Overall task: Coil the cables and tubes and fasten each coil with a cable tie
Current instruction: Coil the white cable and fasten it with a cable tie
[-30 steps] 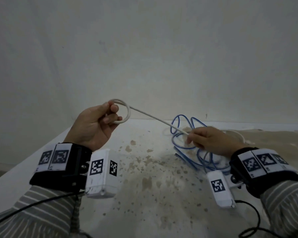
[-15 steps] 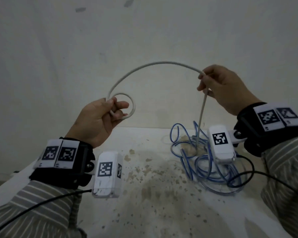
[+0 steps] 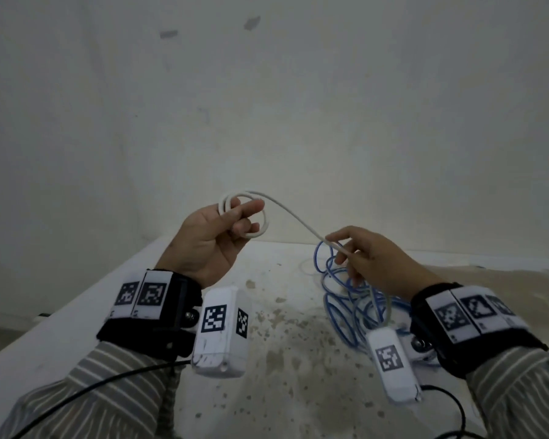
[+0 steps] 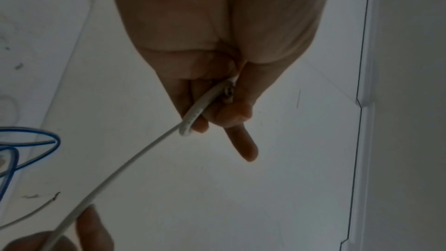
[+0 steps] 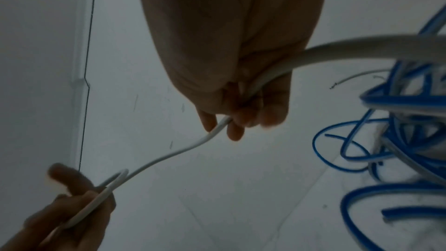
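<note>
My left hand (image 3: 216,236) is raised above the table and pinches a small coil of white cable (image 3: 260,223), two loops wide. The cable's bare end (image 4: 228,93) shows between the left fingers. From the coil the white cable (image 3: 298,218) runs down and right to my right hand (image 3: 371,261), which grips it between thumb and curled fingers (image 5: 235,127). Behind the right hand it drops toward a loose heap of blue cable (image 3: 346,305) on the table. The left hand's coil (image 5: 106,194) also appears low in the right wrist view.
The white table (image 3: 203,407) is stained with brown spots and stands against a bare wall (image 3: 267,106). A thin grey wire (image 5: 357,76) lies beside the blue heap (image 5: 398,150). Black leads from the wrist cameras trail at the lower edge.
My right hand has come down from high at the right to just right of the left hand, laying a second loop onto the coil. The left hand has stayed raised.
</note>
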A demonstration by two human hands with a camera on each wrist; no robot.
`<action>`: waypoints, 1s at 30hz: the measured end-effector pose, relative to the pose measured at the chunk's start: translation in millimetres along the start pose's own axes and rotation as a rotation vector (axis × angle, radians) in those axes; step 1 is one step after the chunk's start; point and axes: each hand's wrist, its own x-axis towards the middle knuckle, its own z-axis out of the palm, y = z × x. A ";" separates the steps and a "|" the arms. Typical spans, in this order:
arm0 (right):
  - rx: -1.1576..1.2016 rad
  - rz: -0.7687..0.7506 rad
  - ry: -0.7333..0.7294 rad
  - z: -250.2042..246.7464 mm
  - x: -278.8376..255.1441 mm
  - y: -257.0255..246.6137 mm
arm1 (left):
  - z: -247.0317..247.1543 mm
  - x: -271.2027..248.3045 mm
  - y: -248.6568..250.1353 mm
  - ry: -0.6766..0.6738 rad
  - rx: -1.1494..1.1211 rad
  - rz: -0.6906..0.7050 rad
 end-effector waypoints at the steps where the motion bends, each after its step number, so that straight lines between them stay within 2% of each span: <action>1: -0.014 0.007 -0.016 2.3 -3.6 0.0 | -3.1 -0.1 0.7 0.005 -0.010 0.004; 7: -0.037 -0.041 -0.009 7.4 -21.1 4.4 | -2.1 -3.7 7.3 0.075 0.009 0.013; 13: -0.104 -0.084 -0.191 16.8 -33.6 -13.7 | 7.6 -2.7 -4.0 0.046 0.135 0.030; 16: -0.217 -0.146 -0.281 26.0 -35.3 -29.9 | 11.4 -3.5 -17.2 -0.035 0.329 0.028; 18: -0.281 -0.212 -0.309 29.1 -35.3 -41.5 | 15.3 -6.5 -27.9 -0.140 0.573 0.010; 20: -0.261 -0.244 -0.298 29.5 -35.1 -48.5 | 18.9 -10.3 -35.6 -0.215 0.786 -0.035; 22: -0.216 -0.238 -0.294 28.3 -34.5 -48.4 | 17.2 -13.0 -38.3 -0.218 0.868 -0.078; 25: -0.240 -0.181 -0.290 23.6 -33.4 -37.5 | 12.0 -16.3 -33.8 -0.236 0.687 -0.113; 27: -0.226 -0.101 -0.277 17.8 -33.1 -23.4 | 7.9 -14.9 -27.6 -0.114 0.519 -0.116; 30: -0.044 0.072 -0.216 6.6 -37.5 -3.0 | -5.6 -9.9 -9.6 0.135 0.307 -0.076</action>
